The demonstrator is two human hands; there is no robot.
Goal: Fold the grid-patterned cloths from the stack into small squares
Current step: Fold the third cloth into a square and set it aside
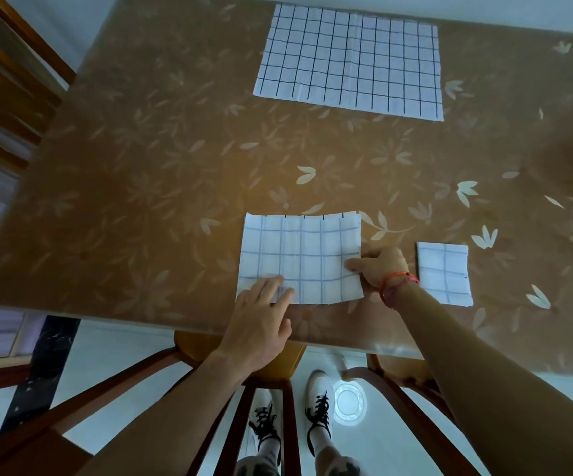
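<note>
Our flat left hand point(265, 305) presses the cloth point(300, 249); our right hand point(379, 266) pinches its edge. Let's match corners neatly.

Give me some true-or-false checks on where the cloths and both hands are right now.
1. The left hand presses flat on the near left corner of the half-folded cloth. True.
2. The right hand rests on the small folded square. False: it pinches the half-folded cloth's right edge; the square lies apart, to its right.
3. The stack of unfolded cloths lies at the far side of the table. True.
4. The small folded square sits on top of the stack. False: it lies near the table's front edge.
</note>
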